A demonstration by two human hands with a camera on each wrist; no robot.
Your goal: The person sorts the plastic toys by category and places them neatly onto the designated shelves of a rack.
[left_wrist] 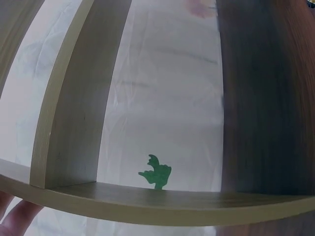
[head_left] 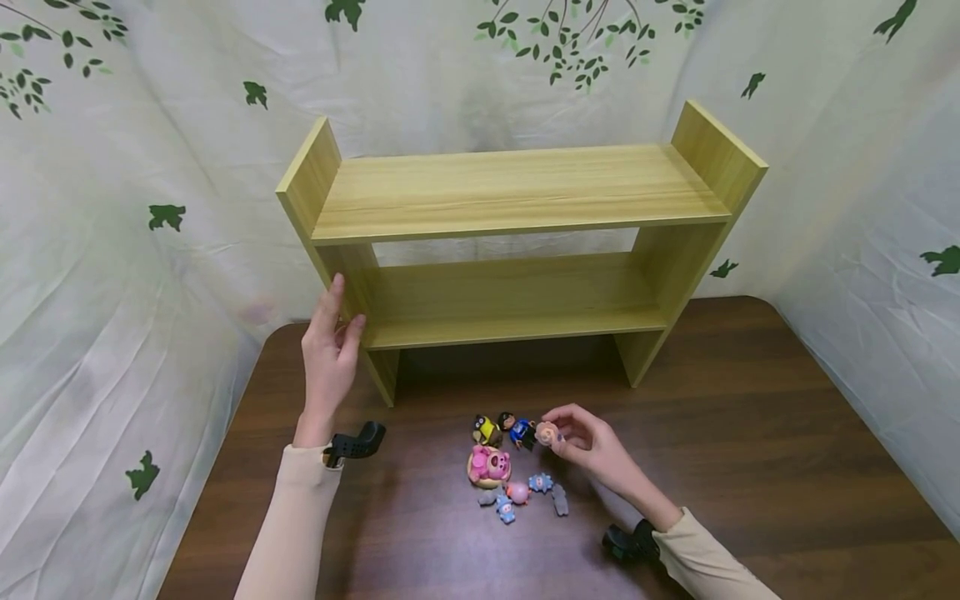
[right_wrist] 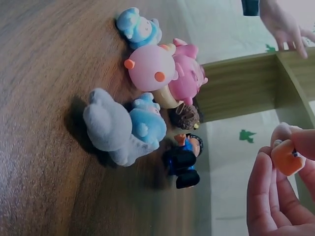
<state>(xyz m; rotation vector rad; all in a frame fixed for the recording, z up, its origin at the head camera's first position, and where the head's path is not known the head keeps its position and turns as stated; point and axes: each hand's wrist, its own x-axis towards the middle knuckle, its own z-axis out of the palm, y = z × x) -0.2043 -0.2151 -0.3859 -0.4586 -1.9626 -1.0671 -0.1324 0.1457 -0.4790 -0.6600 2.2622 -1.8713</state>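
My right hand [head_left: 592, 446] pinches a small peach-coloured toy figurine [head_left: 549, 433] between thumb and fingertips. In the right wrist view an orange part of the figurine [right_wrist: 287, 158] shows between the fingers. My left hand [head_left: 330, 350] rests with fairly straight fingers against the left side panel of a wooden shelf [head_left: 517, 192]. Beside the right hand lie a figure in blue and black [head_left: 519, 431] and a figure in yellow [head_left: 486, 430]. A pink bear toy [head_left: 489, 465] lies nearer, with a pink round toy [head_left: 517, 492], blue toys [head_left: 540, 482] and grey toys [head_left: 560, 500].
The two-tier shelf stands at the back of the dark brown table [head_left: 750, 467]. A pale curtain with green leaf prints [head_left: 180, 350] hangs behind and at both sides. Each wrist wears a black camera mount [head_left: 356, 442].
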